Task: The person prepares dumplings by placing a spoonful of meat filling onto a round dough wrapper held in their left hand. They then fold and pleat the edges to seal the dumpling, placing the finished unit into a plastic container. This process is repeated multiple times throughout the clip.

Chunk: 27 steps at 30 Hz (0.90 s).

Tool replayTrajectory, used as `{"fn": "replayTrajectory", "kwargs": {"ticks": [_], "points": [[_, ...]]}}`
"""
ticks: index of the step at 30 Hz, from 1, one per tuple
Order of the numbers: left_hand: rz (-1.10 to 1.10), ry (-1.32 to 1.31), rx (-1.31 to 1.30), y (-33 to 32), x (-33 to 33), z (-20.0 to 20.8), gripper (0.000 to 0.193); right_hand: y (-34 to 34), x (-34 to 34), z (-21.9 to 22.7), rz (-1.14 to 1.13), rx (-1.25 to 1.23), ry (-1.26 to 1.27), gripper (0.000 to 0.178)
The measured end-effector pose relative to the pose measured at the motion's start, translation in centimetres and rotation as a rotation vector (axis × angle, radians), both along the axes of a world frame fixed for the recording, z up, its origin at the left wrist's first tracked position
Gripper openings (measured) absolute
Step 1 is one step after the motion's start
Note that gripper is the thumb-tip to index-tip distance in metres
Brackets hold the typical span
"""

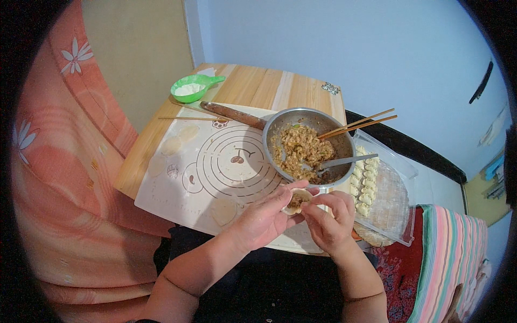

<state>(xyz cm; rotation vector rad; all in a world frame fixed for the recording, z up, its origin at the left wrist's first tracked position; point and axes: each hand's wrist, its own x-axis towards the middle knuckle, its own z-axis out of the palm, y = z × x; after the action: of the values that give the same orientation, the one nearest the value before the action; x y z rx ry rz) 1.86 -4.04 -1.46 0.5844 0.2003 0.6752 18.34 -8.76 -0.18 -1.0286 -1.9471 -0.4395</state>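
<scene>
Dumpling wrapper [291,210] with brown filling sits in the curled left hand [264,215], nearer the body than the steel bowl [312,117]. The right hand [331,220] pinches its right edge between thumb and fingers. It is probably light, soft and easily torn (moist filling may turn it slippery), best cradled underneath and gripped by the bare rim. Around it lie the white mat [161,194], wooden worktop [253,86] and, rightward, shaped dumplings [368,183].

You were in what looked like a home: the wooden worktop [258,86] stood near a plain pale-blue wall [344,43], with orange flower-patterned fabric [81,226] on your left and a striped cloth [441,253] on your right. The rolling pin [239,115], kneading mat [161,188] and filled dough wrapper [294,209] showed domestic cooking.
</scene>
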Motion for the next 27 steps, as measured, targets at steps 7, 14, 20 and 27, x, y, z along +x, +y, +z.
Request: {"fn": "replayTrajectory", "kwargs": {"ticks": [7, 14, 20, 27], "points": [[0.022, 0.018, 0.077, -0.2, 0.0, 0.3, 0.046, -0.3, -0.9, 0.9, 0.012, -0.276, 0.36, 0.012], [0.064, 0.243, 0.234, -0.3, -0.2, 0.8, 0.053, -0.1, -0.4, 0.4, 0.071, -0.505, 0.503, 0.008], [0.111, 0.429, 0.666, 0.2, -0.5, 0.7, 0.056, -0.5, -0.3, 0.7, 0.033, -0.517, 0.465, 0.007], [0.173, 0.639, 0.697, -0.1, -0.2, 0.4, 0.045, -0.5, -0.1, 1.1, 0.12, -0.414, 0.465, 0.018]]}}
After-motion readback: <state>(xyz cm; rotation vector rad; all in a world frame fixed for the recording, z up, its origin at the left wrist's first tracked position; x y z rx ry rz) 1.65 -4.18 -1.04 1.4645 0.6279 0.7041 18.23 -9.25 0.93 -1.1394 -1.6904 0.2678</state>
